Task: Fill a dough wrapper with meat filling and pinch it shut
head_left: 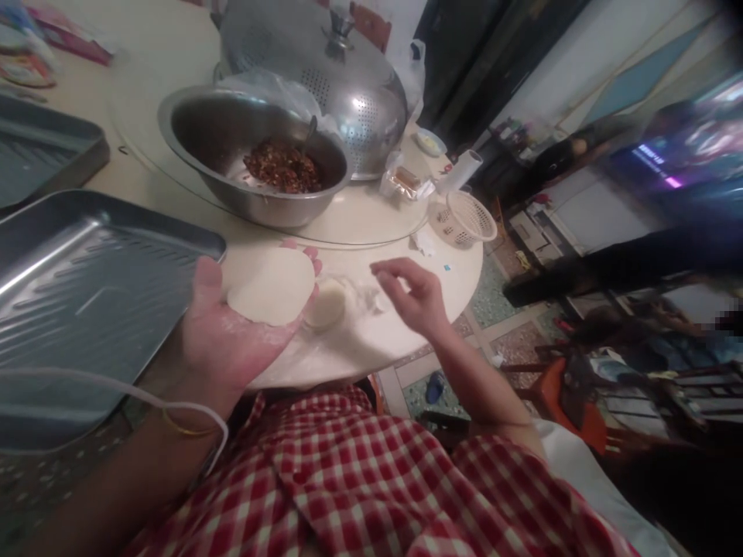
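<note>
"Palm first: how does the left hand (241,344) stand?"

"Turned up, its fingers spread apart beneath a thin, round, pale cream disc of dough (270,290). The disc lies flat on palm and fingers; some fingertips show past its far edge, and the thumb stands off to its left."

"And the right hand (415,302)?"

"Well apart from the disc, over the right side, fingers bent, thumb and forefinger tips slightly parted."

"What is between them?"

"A smaller, pale, flattened dough round (326,305) on the cream, curved-edged table (325,356), just beside a patch of loose white powder (367,290)."

"Farther out?"

"Beyond the disc, a wide, round steel bowl (272,210) holding a dark brown chopped mixture (284,169); behind that, a domed, perforated steel cover (374,116). Left of the hand, a grey, ridged metal tray (98,309)."
</note>
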